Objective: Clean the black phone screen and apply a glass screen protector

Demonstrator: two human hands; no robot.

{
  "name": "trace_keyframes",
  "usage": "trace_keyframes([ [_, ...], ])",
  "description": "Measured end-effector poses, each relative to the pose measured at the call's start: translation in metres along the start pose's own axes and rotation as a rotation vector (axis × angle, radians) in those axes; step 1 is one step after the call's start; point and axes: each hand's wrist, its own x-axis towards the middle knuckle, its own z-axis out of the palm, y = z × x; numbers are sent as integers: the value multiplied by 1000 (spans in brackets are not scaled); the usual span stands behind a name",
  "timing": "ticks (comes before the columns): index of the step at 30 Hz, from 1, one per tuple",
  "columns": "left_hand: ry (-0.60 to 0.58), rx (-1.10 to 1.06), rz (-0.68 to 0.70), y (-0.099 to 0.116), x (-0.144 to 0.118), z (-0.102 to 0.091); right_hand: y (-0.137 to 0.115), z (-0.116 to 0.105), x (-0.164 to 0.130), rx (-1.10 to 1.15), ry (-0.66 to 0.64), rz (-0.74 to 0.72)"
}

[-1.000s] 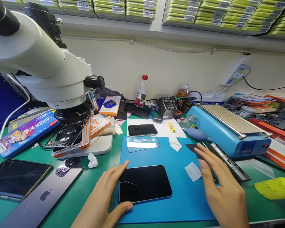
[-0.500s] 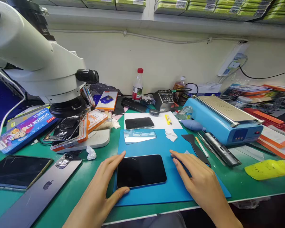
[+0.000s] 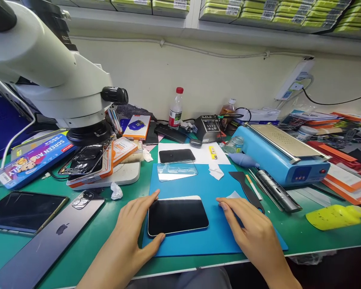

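Phone: one, black screen face up (image 3: 178, 216), lying flat on the blue mat (image 3: 186, 189), nearer the front edge of the bench, its long side running left to right.
Left hand: set about the phone's left end (image 3: 135, 228); fingers wide, thumb at the near edge, forefinger by the far left corner — whether the phone is truly gripped, I cannot tell.
Right hand: above the right part of the mat (image 3: 251, 226), apart from the phone; thumb and forefinger narrow, tips close together (anything small pinched there cannot be made out).
Tissue: one white piece (image 3: 234, 195), partly hidden behind the right hand; one crumpled piece (image 3: 215, 171) at the mat's far edge.
Scraper: black, broad-bladed (image 3: 249, 192), lying just beyond the right hand, a thin white stick (image 3: 254, 187) beside it.
Glass: one clear panel (image 3: 177, 171), across the mat's far edge and the white paper (image 3: 204, 157).
Paper, contents: a smaller dark phone (image 3: 176, 155) and a yellow packet (image 3: 212, 152).
Right of bench: blue blower bulb (image 3: 243, 160), blue machine with metal top (image 3: 276, 160), yellow bottle on its side (image 3: 332, 217).
Left of bench: purple-grey phone — back upward (image 3: 48, 241); white microscope (image 3: 48, 80) above.
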Motion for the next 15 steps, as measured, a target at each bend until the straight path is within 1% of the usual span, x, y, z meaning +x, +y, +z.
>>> trace_keyframes([
  [3,-23,36,21,1,0,2,2,1,0,-22,9,7],
  [5,-50,14,-10,3,0,2,4,2,1,-56,28,31],
  [8,-96,-76,-66,7,2,-3,9,6,3,-92,36,47],
  [10,-112,-116,-74,12,4,-7,13,8,5,-94,37,29],
  [15,-102,-134,-118,25,13,-14,18,10,8,-127,31,-33],
])
